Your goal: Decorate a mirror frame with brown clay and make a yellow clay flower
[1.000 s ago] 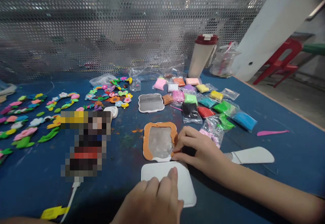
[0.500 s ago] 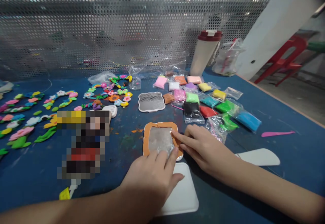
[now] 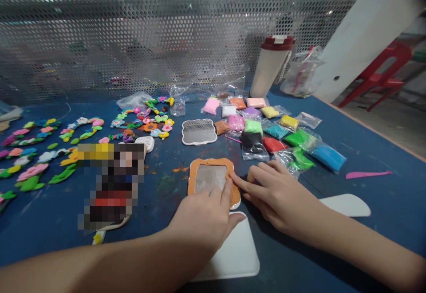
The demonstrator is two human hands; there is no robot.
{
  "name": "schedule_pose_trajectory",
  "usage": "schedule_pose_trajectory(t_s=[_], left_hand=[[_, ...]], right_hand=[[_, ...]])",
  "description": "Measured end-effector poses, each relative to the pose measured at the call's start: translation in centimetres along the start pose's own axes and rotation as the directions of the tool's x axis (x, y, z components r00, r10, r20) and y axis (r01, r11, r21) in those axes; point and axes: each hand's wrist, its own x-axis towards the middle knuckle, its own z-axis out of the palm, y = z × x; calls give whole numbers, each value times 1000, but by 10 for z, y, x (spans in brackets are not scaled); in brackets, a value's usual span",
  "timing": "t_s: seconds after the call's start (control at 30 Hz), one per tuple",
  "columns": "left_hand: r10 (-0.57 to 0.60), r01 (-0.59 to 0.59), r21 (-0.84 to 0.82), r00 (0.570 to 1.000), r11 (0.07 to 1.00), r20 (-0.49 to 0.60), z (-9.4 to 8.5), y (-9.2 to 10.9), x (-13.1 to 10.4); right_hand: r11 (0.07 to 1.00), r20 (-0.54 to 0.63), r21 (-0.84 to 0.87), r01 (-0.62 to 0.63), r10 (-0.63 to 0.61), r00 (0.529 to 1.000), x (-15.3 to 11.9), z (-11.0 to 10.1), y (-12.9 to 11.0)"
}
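A small mirror [image 3: 208, 178] with a wavy white edge lies flat on the blue table, its border covered by a band of orange clay [image 3: 192, 182]. My left hand [image 3: 199, 217] reaches over its lower part, index finger pressing the clay on the right side and thumb held apart. From the right, my right hand [image 3: 273, 191] touches the same stretch of clay with an outstretched index fingertip, its other fingers loosely bent. Neither hand grips anything. The mirror's lower edge is partly hidden by my left hand. Under my left wrist sits a white tray-like piece [image 3: 238, 257].
Bags of coloured clay [image 3: 254, 144] cluster behind my right hand, near a second mirror [image 3: 199, 132] and a tumbler [image 3: 271, 67]. Decorated clay pieces [image 3: 33, 173] and a blurred-out phone-like object [image 3: 113, 186] occupy the left. A pink tool [image 3: 368, 174] and white spatula-like piece [image 3: 348, 205] lie right.
My left index finger has moved up along the clay on the mirror's right side. My right fingertip has shifted slightly right and down, off the inner edge. The view has moved a little.
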Motion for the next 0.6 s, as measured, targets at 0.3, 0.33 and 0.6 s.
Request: schedule_pose_trajectory(t_s=[0.3, 0.33, 0.6], left_hand=[[13, -13, 9, 1000, 1000, 4, 2, 4, -2], [14, -14, 11, 1000, 1000, 1, 2, 4, -3], [-25, 25, 6, 1000, 1000, -1, 1, 7, -6]], right_hand=[[974, -38, -227, 16, -25, 999, 6, 11, -7], [972, -42, -233, 10, -20, 999, 8, 11, -7], [982, -86, -43, -184, 179, 980, 15, 8, -1]])
